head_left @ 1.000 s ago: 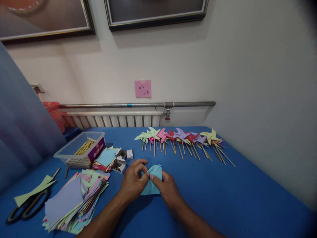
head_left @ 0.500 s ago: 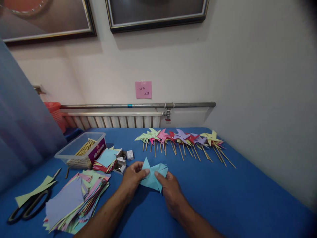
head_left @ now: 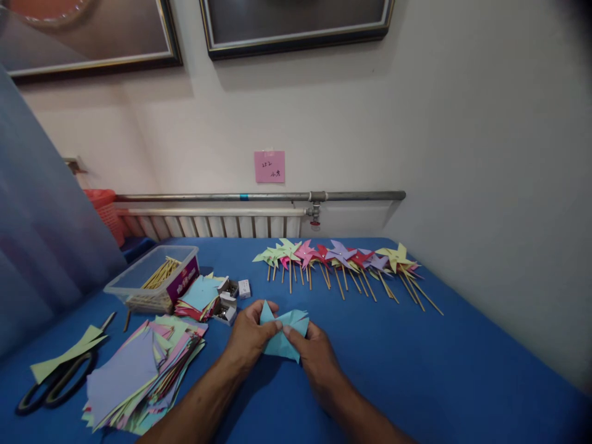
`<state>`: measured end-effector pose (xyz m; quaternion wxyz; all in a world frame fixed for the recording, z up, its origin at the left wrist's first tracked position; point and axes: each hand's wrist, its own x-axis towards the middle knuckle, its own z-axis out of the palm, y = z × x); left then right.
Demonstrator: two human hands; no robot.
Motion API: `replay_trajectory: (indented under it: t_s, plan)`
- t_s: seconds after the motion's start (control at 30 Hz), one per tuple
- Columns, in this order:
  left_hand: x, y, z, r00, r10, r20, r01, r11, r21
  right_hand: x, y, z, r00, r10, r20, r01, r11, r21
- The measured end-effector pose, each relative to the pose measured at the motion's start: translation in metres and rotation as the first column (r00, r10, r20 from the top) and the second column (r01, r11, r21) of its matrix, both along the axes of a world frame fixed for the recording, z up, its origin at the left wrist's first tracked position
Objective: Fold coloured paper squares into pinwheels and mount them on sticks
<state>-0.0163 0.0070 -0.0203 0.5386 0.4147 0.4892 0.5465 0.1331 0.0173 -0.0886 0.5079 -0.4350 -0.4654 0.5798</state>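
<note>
Blue cloth table [head_left: 439, 370], L to R: we see scissors [head_left: 50, 385], flat cut paper squares [head_left: 139, 370], sticks tub [head_left: 152, 277], then our left hand [head_left: 247, 339] & right hand [head_left: 314, 351] pinching a half-folded light-blue paper [head_left: 282, 333], w/ finished pinwheels [head_left: 342, 256] behind.

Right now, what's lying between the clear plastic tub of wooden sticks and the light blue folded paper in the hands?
In the head view, between the clear plastic tub and the light blue folded paper lie a small stack of coloured paper squares and small open boxes of pins.
</note>
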Motion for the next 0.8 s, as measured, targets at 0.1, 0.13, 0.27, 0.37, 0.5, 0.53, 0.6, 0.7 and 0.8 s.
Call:
replay_trajectory:
  t_s: [0.1, 0.13, 0.27, 0.37, 0.5, 0.53, 0.6, 0.7, 0.8]
  plan:
    - [-0.004, 0.000, 0.002, 0.999, -0.023, -0.037, 0.023, 1.000, 0.012, 0.003, 0.000, 0.011, 0.998, 0.000, -0.059, -0.001, 1.000, -0.026]
    - [-0.006, 0.000, 0.002, 0.998, -0.038, -0.052, 0.038, 0.999, 0.012, 0.006, 0.000, 0.017, 0.997, -0.003, -0.075, 0.003, 1.000, -0.010]
    - [-0.011, -0.002, 0.007, 0.976, -0.132, -0.174, 0.139, 0.990, 0.030, 0.021, -0.004, 0.050, 0.995, -0.031, 0.097, 0.014, 0.985, 0.175]
    - [-0.010, -0.007, 0.010, 0.925, -0.220, -0.309, 0.252, 0.966, 0.066, 0.030, -0.013, 0.071, 0.877, -0.027, 0.479, -0.159, 0.926, 0.343]
    - [-0.007, -0.013, 0.011, 0.882, -0.285, -0.375, 0.342, 0.935, 0.095, 0.033, -0.022, 0.081, 0.694, -0.085, 0.715, -0.316, 0.856, 0.409]
    - [-0.007, -0.013, 0.011, 0.882, -0.287, -0.373, 0.343, 0.935, 0.092, 0.033, -0.023, 0.081, 0.675, -0.083, 0.733, -0.329, 0.856, 0.400]
    - [-0.006, -0.014, 0.011, 0.892, -0.282, -0.353, 0.327, 0.942, 0.074, 0.033, -0.023, 0.079, 0.666, -0.061, 0.744, -0.340, 0.863, 0.375]
    - [-0.007, -0.014, 0.010, 0.907, -0.263, -0.329, 0.300, 0.952, 0.066, 0.032, -0.023, 0.074, 0.705, -0.026, 0.709, -0.328, 0.874, 0.359]
    - [-0.007, -0.014, 0.011, 0.906, -0.231, -0.355, 0.278, 0.957, 0.086, 0.030, -0.022, 0.069, 0.765, -0.008, 0.644, -0.295, 0.885, 0.362]
